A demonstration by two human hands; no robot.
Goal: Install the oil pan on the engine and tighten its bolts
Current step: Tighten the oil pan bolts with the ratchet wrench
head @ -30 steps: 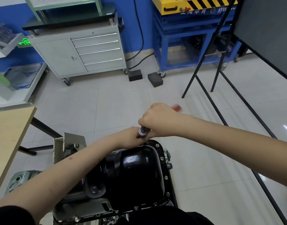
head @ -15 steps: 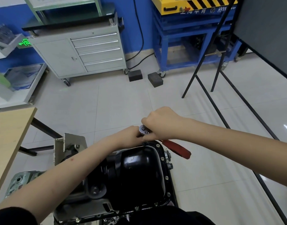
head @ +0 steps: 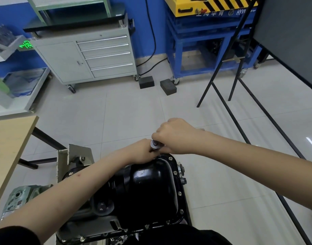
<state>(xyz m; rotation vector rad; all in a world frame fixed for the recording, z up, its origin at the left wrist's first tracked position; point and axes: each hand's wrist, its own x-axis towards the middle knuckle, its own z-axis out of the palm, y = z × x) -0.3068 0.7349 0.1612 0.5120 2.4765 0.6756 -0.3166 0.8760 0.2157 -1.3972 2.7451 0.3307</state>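
The yellow machine (head: pixel 211 6) bears partly legible white lettering beginning "HYV".

The right hand (head: pixel 176 137) covers the ratchet's handle, leaving only its round head (head: pixel 155 144) showing; the left hand (head: pixel 142 152) has its fingers hidden behind that head; the oil pan (head: pixel 148 188) lies partly under the left forearm, its near flange cut by the bottom edge.

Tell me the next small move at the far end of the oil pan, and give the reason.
Probably swing the ratchet through another stroke: the right hand grips it over the far flange of the oil pan, and the left hand steadies beneath its head.
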